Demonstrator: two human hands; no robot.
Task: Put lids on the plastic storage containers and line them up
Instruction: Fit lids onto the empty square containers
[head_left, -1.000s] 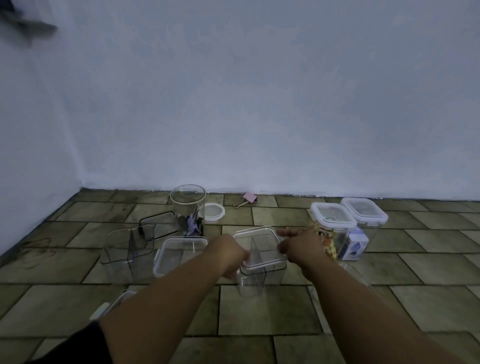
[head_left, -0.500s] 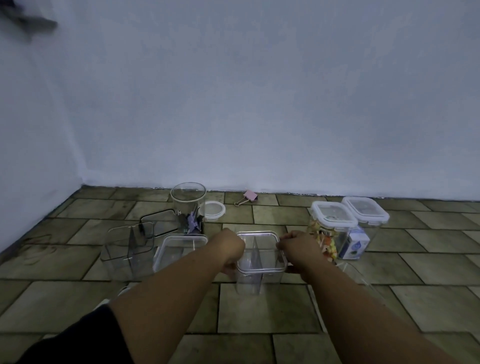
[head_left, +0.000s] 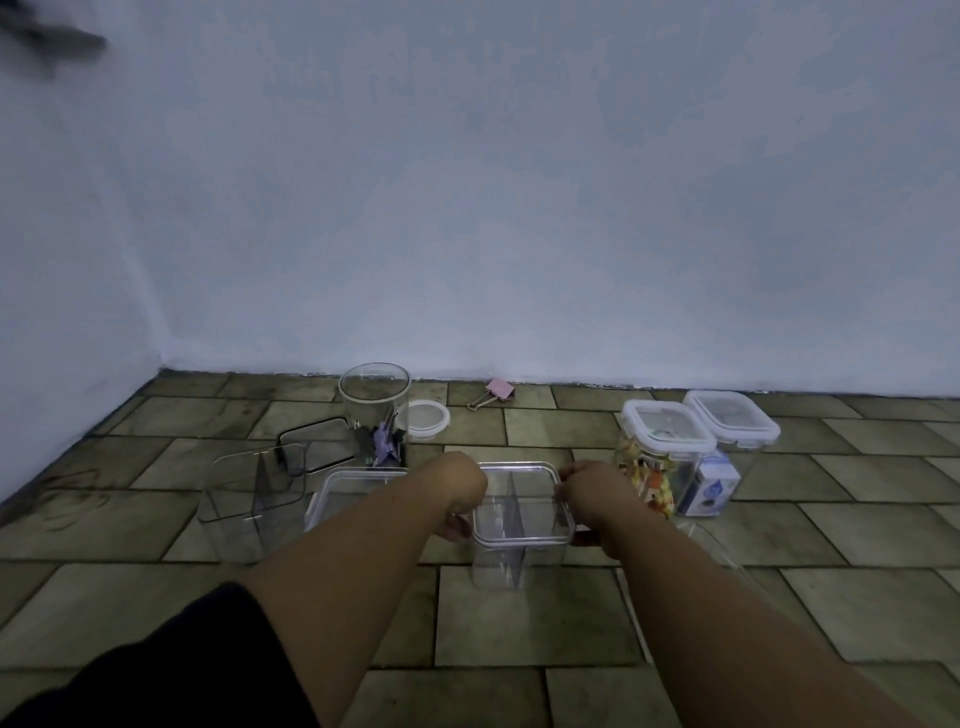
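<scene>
A clear divided container (head_left: 517, 551) stands on the tiled floor in front of me with a clear lid (head_left: 522, 501) lying flat on its rim. My left hand (head_left: 460, 491) grips the lid's left edge and my right hand (head_left: 595, 496) grips its right edge. Left of it sit another clear square container (head_left: 343, 493), an open divided container (head_left: 249, 501) and a round jar (head_left: 375, 410) with purple clips inside. At the right stand two lidded containers (head_left: 667, 457) (head_left: 730, 431).
A round white lid (head_left: 427, 420) lies beside the jar, a dark-rimmed lid (head_left: 317, 441) leans behind the open container, and a pink binder clip (head_left: 493, 392) lies near the wall (head_left: 519, 208). A small white-and-blue carton (head_left: 711, 486) stands before the lidded containers.
The lid, tilted above the container a second ago, now lies flat on its rim. Both hands have dropped slightly and closed in on its edges.
</scene>
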